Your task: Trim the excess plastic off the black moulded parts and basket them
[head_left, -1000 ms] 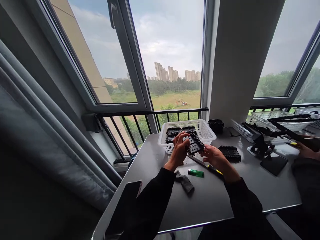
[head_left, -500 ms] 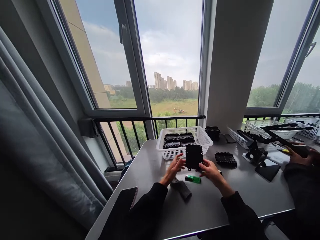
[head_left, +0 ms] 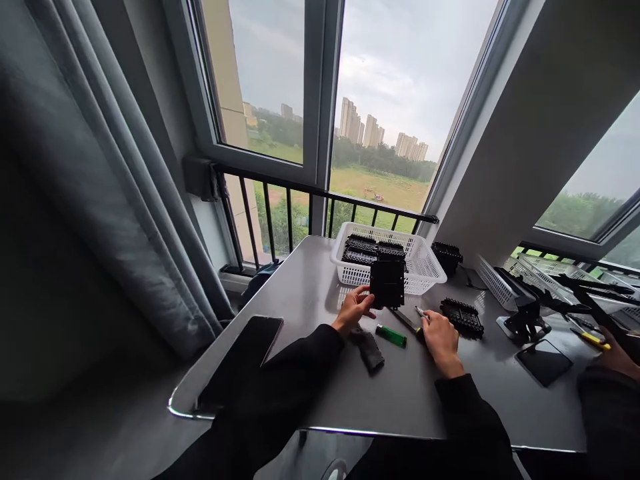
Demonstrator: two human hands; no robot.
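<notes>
My left hand [head_left: 354,309] grips the lower left edge of a black square plastic part [head_left: 387,283] and holds it upright in front of the white basket [head_left: 426,269]. My right hand [head_left: 439,332] rests lower on the table with its fingers closed round the handle of a dark tool [head_left: 407,321] with a yellow tip. A green lighter [head_left: 391,335] lies between my hands. A dark folded cloth [head_left: 369,349] lies near my left wrist. Several more black parts sit inside the basket.
Another black part [head_left: 461,316] lies right of my hand, and one more [head_left: 447,255] behind the basket. A phone [head_left: 242,355] lies at the table's left corner. Another person's hand [head_left: 617,357] works at far right near a stand [head_left: 525,320] and white trays [head_left: 494,281].
My right hand let go of the black part and dropped onto the tool on the table. My left hand alone now holds the part. The camera swung to the left.
</notes>
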